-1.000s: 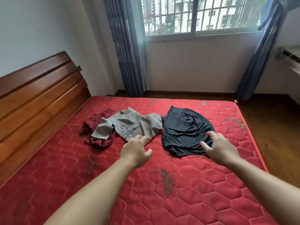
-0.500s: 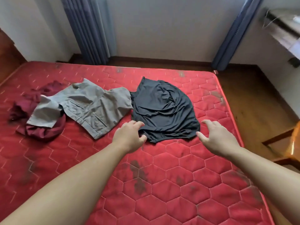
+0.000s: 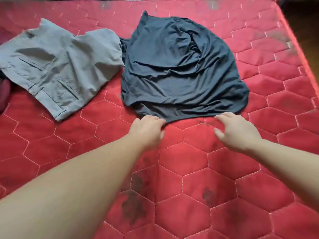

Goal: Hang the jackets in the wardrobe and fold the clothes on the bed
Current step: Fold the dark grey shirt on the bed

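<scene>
Now, left hand (image 3: 146, 131): down at the near hem of the dark garment (image 3: 181, 69), fingers curled, tips touching the cloth edge; half a second ago it hung short of it. Whether it actually pinches the hem, I cannot tell.
Right hand (image 3: 237, 132): fingers spread and loosely bent, tips just at the hem's right end, holding nothing; it has closed in too.
Dark garment: rumpled, lying on the red mattress (image 3: 189, 178), same spot as before, its left edge touching the grey shorts (image 3: 57, 66).
Grey shorts: flat, left of the dark garment, unmoved.
Maroon cloth (image 3: 4, 94): only a sliver shows at the left edge now.
View: the window wall has gone out of sight.
</scene>
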The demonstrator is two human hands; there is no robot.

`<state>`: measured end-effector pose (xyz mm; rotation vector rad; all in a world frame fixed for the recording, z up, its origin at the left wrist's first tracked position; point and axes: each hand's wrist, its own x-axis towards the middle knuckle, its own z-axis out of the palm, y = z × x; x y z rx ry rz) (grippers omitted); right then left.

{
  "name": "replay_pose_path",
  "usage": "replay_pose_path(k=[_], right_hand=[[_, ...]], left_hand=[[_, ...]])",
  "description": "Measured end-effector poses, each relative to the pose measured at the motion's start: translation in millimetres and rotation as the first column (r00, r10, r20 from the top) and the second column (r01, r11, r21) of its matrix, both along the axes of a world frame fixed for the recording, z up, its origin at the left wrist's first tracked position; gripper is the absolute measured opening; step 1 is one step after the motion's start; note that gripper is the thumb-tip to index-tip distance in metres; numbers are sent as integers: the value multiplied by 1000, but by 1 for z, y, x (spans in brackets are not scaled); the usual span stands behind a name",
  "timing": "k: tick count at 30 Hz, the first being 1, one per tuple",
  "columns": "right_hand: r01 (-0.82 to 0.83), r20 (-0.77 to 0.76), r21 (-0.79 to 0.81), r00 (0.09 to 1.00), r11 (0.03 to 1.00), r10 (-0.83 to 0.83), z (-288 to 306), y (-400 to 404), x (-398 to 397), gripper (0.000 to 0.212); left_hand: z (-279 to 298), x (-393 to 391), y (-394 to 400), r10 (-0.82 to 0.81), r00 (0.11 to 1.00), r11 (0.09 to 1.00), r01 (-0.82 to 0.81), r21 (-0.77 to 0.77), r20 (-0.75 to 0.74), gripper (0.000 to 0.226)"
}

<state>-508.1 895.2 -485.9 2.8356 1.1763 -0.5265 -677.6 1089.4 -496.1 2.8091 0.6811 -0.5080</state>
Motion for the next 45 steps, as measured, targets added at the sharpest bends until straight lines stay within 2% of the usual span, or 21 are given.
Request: replay_pose_path(k=[2, 3, 5, 6, 9, 11, 13, 15, 18, 21, 24, 27, 31, 33, 35, 37, 38, 40, 43, 45], right_hand=[[20, 56, 13, 998, 1000, -21, -23, 10, 9, 51], [46, 43, -14, 998, 999, -45, -33, 13, 12, 53], [58, 42, -84, 998, 995, -55, -52, 15, 13, 48], [37, 91, -90, 995, 995, -28, -59, 14, 14, 45], [16, 229, -14, 973, 1000, -12, -63, 13, 23, 34], [69, 200, 64, 977, 996, -81, -63, 12, 28, 24], [110, 157, 99, 980, 989, -125, -64, 9, 29, 18], [85, 175, 110, 979, 990, -103, -65, 0, 19, 16], [-84, 260, 101, 964, 991, 55, -67, -21, -12, 12], [-219, 258, 197, 952, 956, 165, -67, -50, -60, 7], [-293, 245, 264, 942, 919, 230, -65, -77, -100, 9], [-311, 169, 240, 946, 920, 276, -46, -98, -124, 17], [-269, 68, 136, 963, 953, 262, 1, -124, -129, 25], [-273, 75, 68, 961, 960, 268, 38, -128, -126, 22], [-329, 125, -26, 936, 944, 330, 80, -129, -123, 28], [-447, 191, -65, 872, 892, 450, 132, -126, -122, 34], [-464, 207, -106, 855, 879, 476, 162, -124, -122, 31], [-400, 298, -188, 847, 897, 440, 228, -116, -123, 15], [-230, 407, -88, 880, 969, 245, 338, -112, -133, 15], [-123, 329, 180, 943, 976, 59, 414, -114, -147, 10]], left_hand=[[-25, 5, 7, 39, 999, 999, -39, 9, -15, 49], [-35, 6, 10, 90, 996, 995, -91, -37, -12, 54], [-50, 4, 11, 195, 980, 974, -189, -128, 36, 57], [-55, 2, 10, 225, 971, 969, -215, -122, 76, 57], [-59, 1, 8, 263, 943, 963, -268, -3, 205, 40], [-58, 0, 9, 277, 926, 954, -297, 39, 258, 26], [-57, -6, 7, 283, 917, 950, -307, 48, 281, 22], [-58, -18, 1, 262, 915, 957, -288, 42, 306, 21], [-55, -44, -14, 221, 897, 969, -246, 17, 382, 16], [-53, -76, -35, 115, 892, 993, -117, -22, 437, 9], [-51, -114, -61, 42, 907, 999, -43, -7, 419, 10], [-37, -156, -86, -4, 936, 999, -10, 37, 351, 24], [6, -200, -99, -70, 985, 996, 62, 60, 156, 43], [35, -211, -97, -60, 994, 997, 56, 49, 93, 37], [72, -210, -91, 20, 993, 999, -24, 30, 116, 25], [120, -206, -82, 92, 980, 995, -97, 21, 176, 21], [149, -204, -77, 103, 972, 994, -110, 23, 211, 20], [214, -203, -67, 100, 950, 992, -119, 47, 296, 20], [326, -209, -53, 61, 908, 985, -122, 121, 415, 17], [402, -217, -48, 53, 856, 986, -125, 107, 514, 15]])
